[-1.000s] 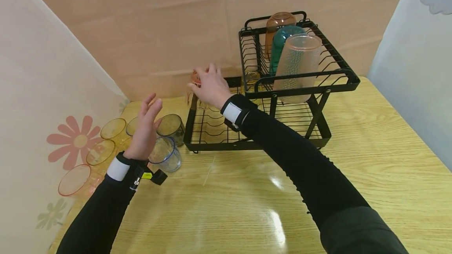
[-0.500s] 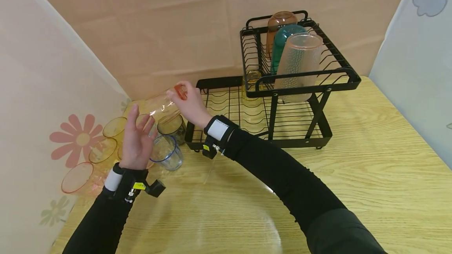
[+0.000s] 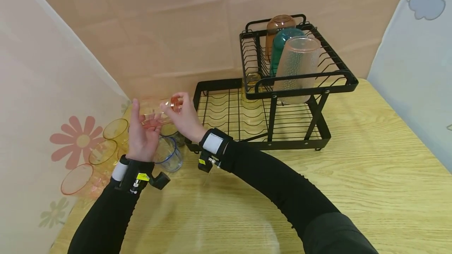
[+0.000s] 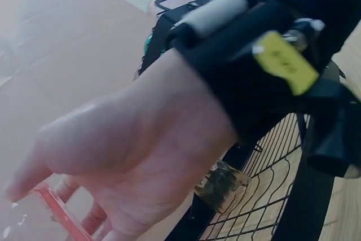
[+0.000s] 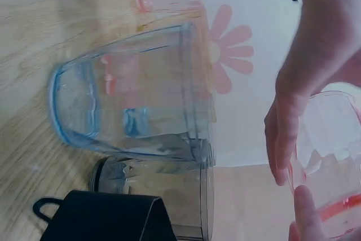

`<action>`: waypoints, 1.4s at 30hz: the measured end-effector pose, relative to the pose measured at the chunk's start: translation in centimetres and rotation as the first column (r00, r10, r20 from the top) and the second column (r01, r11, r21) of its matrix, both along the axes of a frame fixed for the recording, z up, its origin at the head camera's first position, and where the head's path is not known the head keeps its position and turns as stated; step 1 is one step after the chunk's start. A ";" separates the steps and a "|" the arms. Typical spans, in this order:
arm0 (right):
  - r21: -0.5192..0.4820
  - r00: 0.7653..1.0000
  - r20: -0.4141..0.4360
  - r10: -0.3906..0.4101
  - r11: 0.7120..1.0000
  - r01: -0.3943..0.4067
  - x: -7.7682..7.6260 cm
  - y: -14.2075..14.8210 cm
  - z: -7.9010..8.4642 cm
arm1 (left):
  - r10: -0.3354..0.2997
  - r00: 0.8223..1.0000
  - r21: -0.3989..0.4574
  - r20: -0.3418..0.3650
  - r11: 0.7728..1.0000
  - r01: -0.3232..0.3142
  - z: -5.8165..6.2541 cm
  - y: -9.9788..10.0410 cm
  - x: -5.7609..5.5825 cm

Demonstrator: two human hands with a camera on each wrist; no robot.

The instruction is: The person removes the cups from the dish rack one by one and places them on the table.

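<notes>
Left cups: pink cup (image 3: 84,185) near, yellow cups (image 3: 102,154) farther, unmoved; more may hide behind the hand.
Left hand: (image 3: 143,140) rolled in from clear of the glass to its mouth end; fingers near straight, spread around it. Firm grip or only contact, can't tell.
Pink glass: (image 3: 150,107) was base-up at the rack's far left corner, now on its side in the air left of the rack, mouth left.
Blue glass, dark glass: (image 3: 173,160) (image 3: 179,139) upright below, same spots.
Right hand: (image 3: 185,117) thumb and fingers pinching the glass's red base.
Rack: (image 3: 296,144) yellow glass (image 3: 252,79) low, three glasses up top, unchanged.
Upshot: glass seems mid-turn; I'd judge the base pinch the main hold.
</notes>
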State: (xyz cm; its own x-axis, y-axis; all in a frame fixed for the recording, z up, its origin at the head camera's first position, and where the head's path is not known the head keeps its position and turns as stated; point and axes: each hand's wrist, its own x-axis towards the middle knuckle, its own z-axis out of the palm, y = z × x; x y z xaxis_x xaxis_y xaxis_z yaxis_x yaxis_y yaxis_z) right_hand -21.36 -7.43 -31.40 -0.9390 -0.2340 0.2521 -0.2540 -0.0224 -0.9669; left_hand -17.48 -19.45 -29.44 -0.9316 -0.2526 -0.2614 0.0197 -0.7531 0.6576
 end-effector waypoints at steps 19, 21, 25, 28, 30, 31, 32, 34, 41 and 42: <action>0.716 0.924 -0.139 0.355 0.681 -0.153 -2.9 3.4 1.4 | 0.075 0.969 -0.210 -0.235 0.970 -0.125 -2.0 -6.0 4.0; 0.790 0.924 -0.164 0.345 0.607 -0.086 -3.5 3.8 1.3 | 0.120 0.957 -0.226 -0.262 0.957 -0.182 -2.5 -6.7 5.0; 0.863 0.931 -0.206 0.300 0.505 0.028 -4.7 4.9 1.0 | 0.158 0.955 -0.329 -0.250 0.914 -0.237 -3.3 -7.6 7.2; 0.882 0.939 -0.226 0.258 0.464 0.085 -5.4 5.9 0.7 | 0.134 0.963 -0.466 -0.235 0.854 -0.232 -3.9 -8.1 8.7; 0.894 0.946 -0.235 0.225 0.433 0.119 -6.1 6.7 0.3 | 0.111 0.963 -0.575 -0.244 0.784 -0.236 -4.5 -8.3 9.6; 0.898 0.950 -0.236 0.206 0.419 0.132 -6.3 7.0 0.1 | 0.098 0.963 -0.621 -0.252 0.746 -0.239 -4.8 -8.4 9.9; 0.902 0.954 -0.235 0.184 0.406 0.144 -6.6 7.4 0.0 | 0.083 0.961 -0.658 -0.263 0.713 -0.242 -5.1 -8.6 10.2; 0.909 0.962 -0.237 0.139 0.382 0.168 -7.1 8.0 -0.3 | 0.053 0.961 -0.726 -0.271 0.644 -0.241 -5.8 -8.9 10.7; 0.907 0.957 -0.289 0.003 0.321 0.273 -8.6 9.7 -0.8 | -0.085 0.987 -0.948 -0.139 0.298 -0.108 -8.0 -10.7 11.9; 0.908 0.954 -0.300 -0.016 0.301 0.290 -8.8 9.9 -0.9 | -0.099 0.989 -0.966 -0.114 0.244 -0.087 -8.3 -11.0 12.0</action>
State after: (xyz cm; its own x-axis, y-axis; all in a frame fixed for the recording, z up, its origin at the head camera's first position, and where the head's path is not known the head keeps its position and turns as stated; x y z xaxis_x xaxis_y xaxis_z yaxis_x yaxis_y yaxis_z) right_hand -30.11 2.43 -32.31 -0.9445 -0.2959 0.1425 -0.3222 0.9192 -0.2265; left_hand -5.53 -30.42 -37.77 -0.9312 -0.2216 0.2895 0.1661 0.4491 0.8779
